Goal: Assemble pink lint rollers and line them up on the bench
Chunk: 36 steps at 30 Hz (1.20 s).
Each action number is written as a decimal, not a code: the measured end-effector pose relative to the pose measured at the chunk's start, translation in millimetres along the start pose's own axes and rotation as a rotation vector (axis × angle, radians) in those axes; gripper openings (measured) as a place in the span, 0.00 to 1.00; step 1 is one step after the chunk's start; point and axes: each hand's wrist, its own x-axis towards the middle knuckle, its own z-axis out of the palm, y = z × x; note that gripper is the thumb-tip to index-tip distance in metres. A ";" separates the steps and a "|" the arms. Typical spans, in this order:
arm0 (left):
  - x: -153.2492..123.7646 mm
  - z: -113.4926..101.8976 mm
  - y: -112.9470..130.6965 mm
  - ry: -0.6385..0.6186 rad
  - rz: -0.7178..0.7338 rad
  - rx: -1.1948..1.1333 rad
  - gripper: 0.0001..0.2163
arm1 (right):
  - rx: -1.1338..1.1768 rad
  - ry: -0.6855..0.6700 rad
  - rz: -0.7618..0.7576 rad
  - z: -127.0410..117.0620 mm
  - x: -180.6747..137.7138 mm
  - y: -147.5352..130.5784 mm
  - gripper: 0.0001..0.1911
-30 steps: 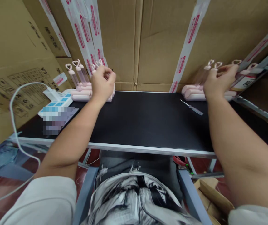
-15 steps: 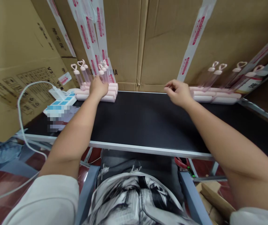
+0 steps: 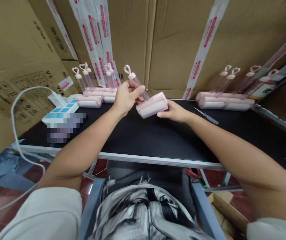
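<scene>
A pink lint roller [image 3: 152, 105] with a clear handle and heart-shaped loop is held above the black table [image 3: 157, 133] near its far middle. My left hand [image 3: 125, 97] is closed round the clear handle. My right hand [image 3: 173, 111] grips the right end of the pink roller body from below. More of the same pink rollers [image 3: 93, 96] stand in a row at the far left, and another row of pink rollers [image 3: 225, 100] lies at the far right.
Cardboard boxes [image 3: 177, 43] with pink-printed tape wall in the back and left. A white and blue power strip [image 3: 61, 111] with a white cable sits at the left. A thin metal tool [image 3: 206, 115] lies near the right row. The table's metal front edge [image 3: 143, 158] runs across.
My left hand lifted one roller out of the left row toward the middle. My right hand left the right row, swung left and took hold of the roller's body.
</scene>
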 end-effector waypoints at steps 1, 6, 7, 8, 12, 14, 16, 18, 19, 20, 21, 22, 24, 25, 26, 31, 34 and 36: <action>-2.6 3.3 2.0 0.003 -0.016 -0.061 0.20 | 0.057 0.032 -0.017 3.5 0.5 -0.9 0.42; -2.1 2.0 5.0 -0.020 -0.092 -0.248 0.24 | 0.257 0.207 0.015 9.0 1.0 -1.1 0.36; -1.4 0.4 4.3 -0.044 -0.109 -0.256 0.23 | 0.296 0.231 0.025 8.9 1.1 -0.8 0.35; -1.0 -1.0 3.2 -0.074 -0.133 -0.254 0.23 | 0.330 0.255 0.031 8.8 1.4 -0.6 0.34; -3.5 -1.0 -5.4 -0.167 -0.212 -0.179 0.24 | 0.407 0.339 0.023 9.5 3.0 -0.6 0.32; -5.8 2.1 -11.6 -0.207 -0.198 -0.142 0.25 | 0.423 0.338 0.017 10.3 3.0 -1.1 0.32; -7.6 6.0 -17.6 -0.260 -0.178 -0.141 0.28 | 0.424 0.317 0.013 10.9 2.3 -1.9 0.32; -8.5 9.7 -21.9 -0.288 -0.167 -0.167 0.31 | 0.412 0.298 0.005 10.9 1.4 -3.0 0.32; -8.8 11.1 -23.1 -0.289 -0.162 -0.179 0.32 | 0.403 0.293 -0.001 10.8 1.1 -3.6 0.32; -9.0 12.2 -23.6 -0.285 -0.157 -0.187 0.32 | 0.395 0.291 -0.008 10.4 0.8 -4.3 0.32; -9.2 12.9 -23.5 -0.283 -0.151 -0.192 0.32 | 0.388 0.291 -0.017 10.0 0.8 -5.1 0.31; -9.4 13.4 -23.0 -0.281 -0.147 -0.197 0.32 | 0.384 0.293 -0.026 9.4 0.9 -5.7 0.31; -9.8 13.6 -21.0 -0.273 -0.142 -0.209 0.32 | 0.375 0.303 -0.045 7.8 1.4 -6.7 0.30; -10.0 13.3 -19.8 -0.263 -0.138 -0.213 0.31 | 0.369 0.311 -0.051 6.8 1.7 -6.9 0.31; -9.9 12.6 -18.7 -0.250 -0.132 -0.215 0.30 | 0.359 0.320 -0.053 5.6 1.9 -7.0 0.31; -4.8 4.4 -15.2 -0.206 -0.121 -0.248 0.24 | 0.284 0.341 -0.021 -5.9 2.5 -3.7 0.33; 0.8 -2.7 -15.1 -0.152 -0.127 -0.239 0.22 | 0.152 0.378 -0.032 -22.1 2.1 2.0 0.36; 4.6 -6.6 -16.8 -0.119 -0.121 -0.217 0.21 | -0.081 0.409 -0.056 -37.7 0.9 7.6 0.39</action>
